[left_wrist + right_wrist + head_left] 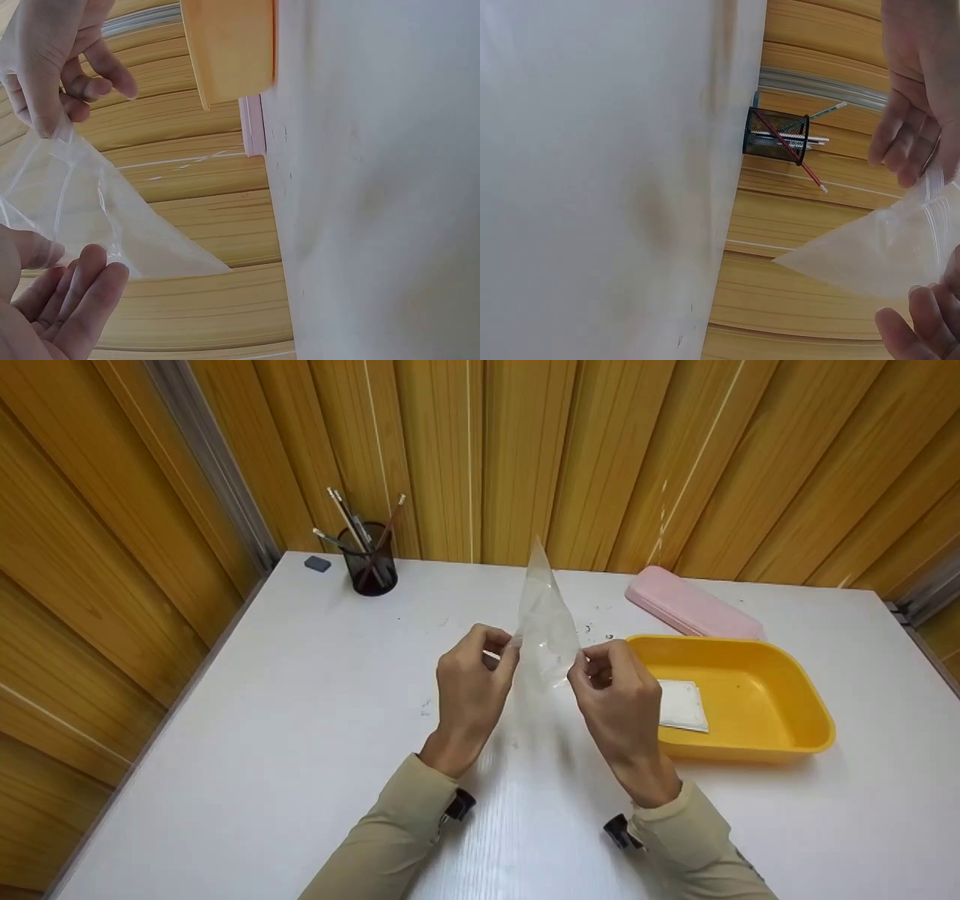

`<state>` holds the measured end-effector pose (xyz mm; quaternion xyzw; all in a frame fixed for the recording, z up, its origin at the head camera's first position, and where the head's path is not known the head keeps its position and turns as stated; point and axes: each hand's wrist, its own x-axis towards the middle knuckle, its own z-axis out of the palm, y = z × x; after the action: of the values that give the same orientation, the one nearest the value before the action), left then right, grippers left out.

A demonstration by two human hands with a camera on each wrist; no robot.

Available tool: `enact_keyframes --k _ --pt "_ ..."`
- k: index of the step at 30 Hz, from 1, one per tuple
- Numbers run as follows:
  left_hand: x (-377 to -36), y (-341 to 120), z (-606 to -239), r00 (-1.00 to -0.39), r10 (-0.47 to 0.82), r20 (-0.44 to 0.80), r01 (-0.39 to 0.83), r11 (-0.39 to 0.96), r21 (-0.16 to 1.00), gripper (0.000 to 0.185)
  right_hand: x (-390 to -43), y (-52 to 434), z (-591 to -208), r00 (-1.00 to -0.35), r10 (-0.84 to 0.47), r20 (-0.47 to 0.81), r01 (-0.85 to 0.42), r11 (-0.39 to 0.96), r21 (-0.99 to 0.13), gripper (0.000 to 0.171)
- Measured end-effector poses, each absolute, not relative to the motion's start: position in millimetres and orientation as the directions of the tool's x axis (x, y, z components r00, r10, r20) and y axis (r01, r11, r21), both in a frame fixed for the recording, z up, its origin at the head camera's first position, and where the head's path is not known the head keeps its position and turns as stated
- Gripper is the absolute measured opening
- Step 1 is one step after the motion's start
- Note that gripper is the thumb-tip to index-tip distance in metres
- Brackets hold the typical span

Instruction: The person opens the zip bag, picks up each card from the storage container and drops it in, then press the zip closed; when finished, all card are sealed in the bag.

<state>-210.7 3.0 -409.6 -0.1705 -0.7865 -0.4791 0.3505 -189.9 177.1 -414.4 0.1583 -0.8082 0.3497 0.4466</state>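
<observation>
1. Between the two hands, raised above the white table (262, 720), hangs a clear, thin plastic zip bag (546, 619), its far corner pointing up and away towards the yellow ribbed wall panels (480, 450).
2. The left hand (471, 690) pinches the bag's near left edge between thumb and curled fingers; from the left wrist view the fingers (79, 296) lie fairly straight under the film, with the thumb pressing it from the other side.
3. The right hand (616, 686) pinches the bag's near right edge, its fingers curled in round the film; in the right wrist view a strip like a zip closure shows just by the fingertips (900, 139).
4. Both hands are near each other, with only the bag's mouth stretched between them, and neither touches the table.
5. Just right of the right hand sits a yellow rectangular plastic tray (787, 690) holding a flat white packet (682, 705).
6. Beyond the tray, further from the hands, lies a pink oblong plastic case (690, 604).
7. Far ahead and to the left of the left hand stands a dark mesh pen holder (369, 562) with several pencils, and a small grey eraser (318, 563) lies just left of it.
8. Beige sleeves (390, 832) cover both forearms.
</observation>
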Motion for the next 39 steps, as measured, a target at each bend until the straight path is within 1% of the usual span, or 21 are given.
enact_keyframes --k 5,8,16,20,24,30,32,39 --pt "-208.7 1.8 -409.5 -0.703 -0.017 0.711 0.618 0.481 0.622 0.016 -190.1 177.8 -415.3 -0.525 0.042 0.85 -0.594 0.697 -0.402 0.014" --pt "-208.9 0.7 -408.6 -0.708 -0.013 0.706 0.615 0.48 0.625 0.018 -189.8 179.7 -415.0 -0.529 0.038 0.848 -0.588 0.704 -0.398 0.014" --pt "-212.4 -3.2 -406.0 -0.775 -0.082 0.626 0.507 0.51 0.695 0.015 -189.7 182.0 -414.5 -0.561 0.055 0.826 -0.541 0.731 -0.416 0.014" --pt "-213.1 -2.4 -405.5 -0.791 -0.096 0.605 0.469 0.539 0.7 0.016 -189.0 181.0 -414.7 -0.577 0.043 0.816 -0.527 0.743 -0.412 0.013" --pt "-211.8 0.1 -405.3 -0.78 -0.084 0.621 0.485 0.547 0.683 0.019 -188.2 178.5 -414.7 -0.582 0.022 0.813 -0.535 0.743 -0.402 0.013" --pt "-210.1 1.5 -405.7 -0.735 -0.036 0.677 0.549 0.553 0.626 0.018 -187.0 173.4 -414.0 -0.57 -0.001 0.822 -0.557 0.735 -0.385 0.016" --pt "-210.1 0.3 -405.6 -0.733 -0.031 0.68 0.544 0.573 0.613 0.019 -186.7 172.7 -413.7 -0.57 -0.002 0.822 -0.558 0.736 -0.385 0.016" --pt "-210.3 -3.3 -404.1 -0.759 -0.058 0.649 0.47 0.641 0.607 0.019 -185.5 174.1 -412.6 -0.59 0.004 0.807 -0.527 0.756 -0.389 0.019"
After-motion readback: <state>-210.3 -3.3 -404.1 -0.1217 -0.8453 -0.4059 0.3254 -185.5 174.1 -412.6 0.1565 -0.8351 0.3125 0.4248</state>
